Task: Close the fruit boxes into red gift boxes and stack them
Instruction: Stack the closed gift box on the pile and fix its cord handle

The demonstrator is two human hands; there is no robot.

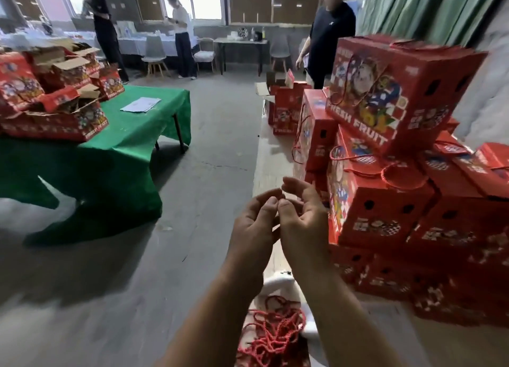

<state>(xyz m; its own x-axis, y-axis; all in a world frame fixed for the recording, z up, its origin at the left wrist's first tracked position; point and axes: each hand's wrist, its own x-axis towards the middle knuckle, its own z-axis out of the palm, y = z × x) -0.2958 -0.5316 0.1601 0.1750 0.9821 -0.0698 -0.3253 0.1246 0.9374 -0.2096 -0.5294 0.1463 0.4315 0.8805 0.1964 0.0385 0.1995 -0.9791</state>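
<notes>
Bare left hand (254,223) and right hand (301,215) together, loosely curled, empty; closed red cardboard gift boxes (385,201) stacked right; open-flapped red boxes (55,99) waiting on green-clothed table (132,135).

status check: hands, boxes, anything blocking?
Left hand and right hand raised together, fingers loosely curled, holding no box. Closed red boxes stacked at right; open boxes on green table. Red cords heaped below hands.

The stacked gift boxes (396,96) are printed red, with cartoon figures and white checks (white lettering too). A table (132,135) is draped in green; cords (271,336) are red.
</notes>
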